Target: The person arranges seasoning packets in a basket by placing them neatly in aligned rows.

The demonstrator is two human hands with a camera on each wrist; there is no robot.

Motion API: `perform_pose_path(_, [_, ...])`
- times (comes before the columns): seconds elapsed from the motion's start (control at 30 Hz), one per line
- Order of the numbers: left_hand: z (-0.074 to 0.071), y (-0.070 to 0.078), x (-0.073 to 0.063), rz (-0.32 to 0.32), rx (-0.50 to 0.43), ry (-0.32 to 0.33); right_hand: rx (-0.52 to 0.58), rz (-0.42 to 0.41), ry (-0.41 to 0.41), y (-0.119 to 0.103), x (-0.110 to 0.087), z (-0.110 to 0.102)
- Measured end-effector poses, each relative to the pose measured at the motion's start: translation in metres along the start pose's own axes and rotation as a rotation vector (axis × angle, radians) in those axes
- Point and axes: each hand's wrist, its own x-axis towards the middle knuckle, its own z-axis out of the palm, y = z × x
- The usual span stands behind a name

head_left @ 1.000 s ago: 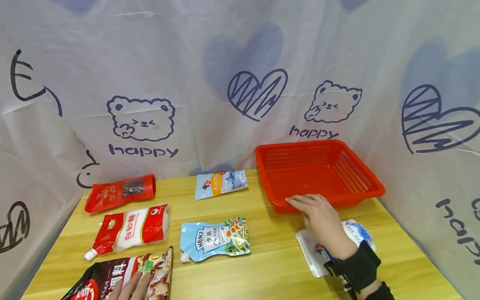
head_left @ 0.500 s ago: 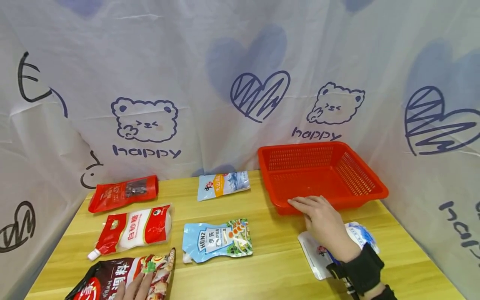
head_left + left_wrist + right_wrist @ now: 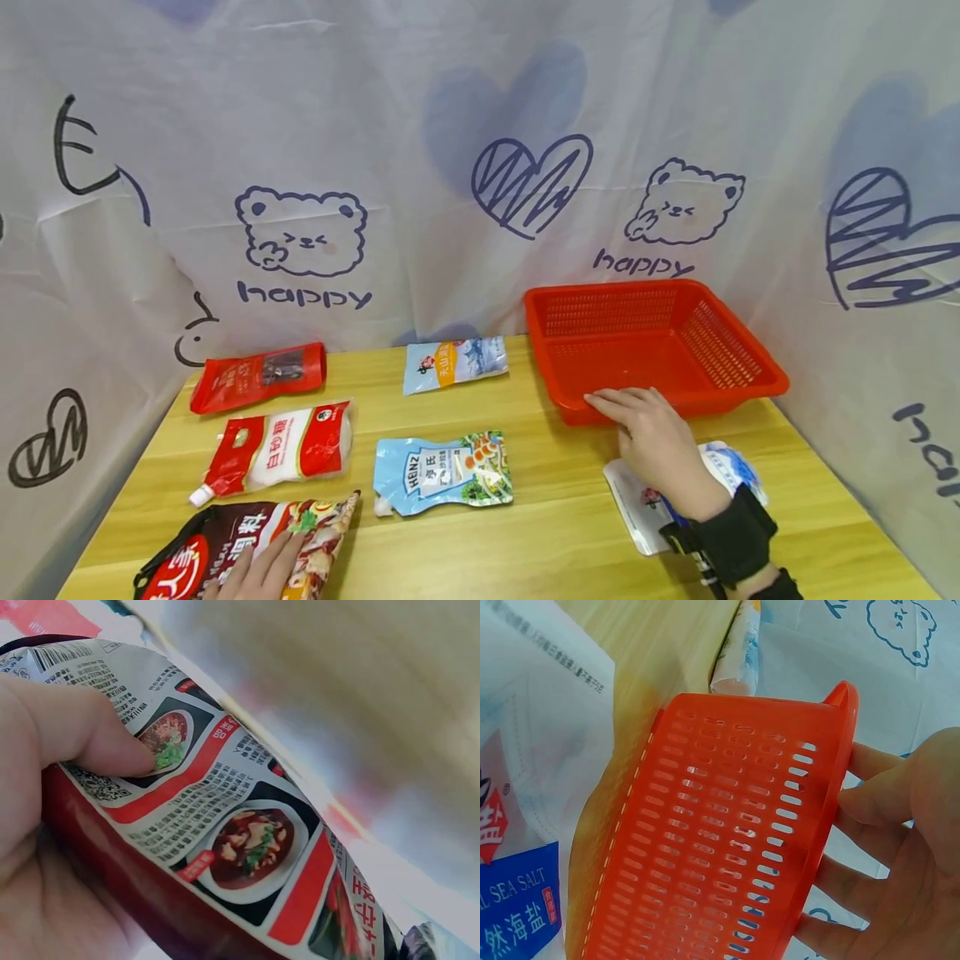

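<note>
My left hand (image 3: pixel 262 571) grips a dark red seasoning packet (image 3: pixel 247 527) with a food picture at the near left of the table. In the left wrist view its thumb presses the printed back of the packet while the other fingers are hidden behind it. My right hand (image 3: pixel 660 446) pinches the near rim of a red plastic basket (image 3: pixel 652 354). In the right wrist view the thumb is on the basket's outer side, with the fingers over the rim. A white and blue sea salt packet (image 3: pixel 517 907) lies below the right wrist, partly covered by it.
A red pouch (image 3: pixel 258 377), a red and white sugar pouch (image 3: pixel 281 450), a light blue Heinz pouch (image 3: pixel 442 473) and a blue and orange packet (image 3: pixel 456 364) lie on the wooden table (image 3: pixel 450 554). A white printed curtain (image 3: pixel 420 200) stands behind and at both sides.
The head view has shifted slightly, so the table things appear a little further right. The left hand's packet shows a bit more now. My right hand keeps its hold on the basket rim.
</note>
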Motion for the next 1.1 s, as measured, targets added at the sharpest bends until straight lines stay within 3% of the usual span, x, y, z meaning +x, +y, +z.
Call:
perform_pose_path(0.23, [-0.025, 0.012, -0.017, 0.070, 0.064, 0.134, 0.007, 0.012, -0.003, 0.004, 0.000, 0.000])
perform_pose_path(0.4, [-0.051, 0.022, -0.025, 0.096, 0.023, 0.145, 0.013, 0.006, -0.003, 0.003, 0.000, -0.001])
perform_pose_path(0.5, [-0.067, 0.026, -0.026, 0.140, 0.005, 0.183, 0.014, 0.009, -0.007, 0.002, 0.000, -0.001])
perform_pose_path(0.63, [-0.084, 0.039, -0.025, 0.223, 0.021, 0.301, 0.020, 0.020, -0.022, 0.000, 0.001, 0.000])
perform_pose_path(0.87, [-0.108, 0.065, -0.014, 0.354, 0.032, 0.501, 0.046, 0.044, -0.035, -0.003, 0.003, -0.001])
perform_pose_path(1.1, [-0.116, 0.082, 0.011, 0.490, 0.022, 0.705, 0.061, 0.067, -0.029, -0.004, 0.005, -0.002])
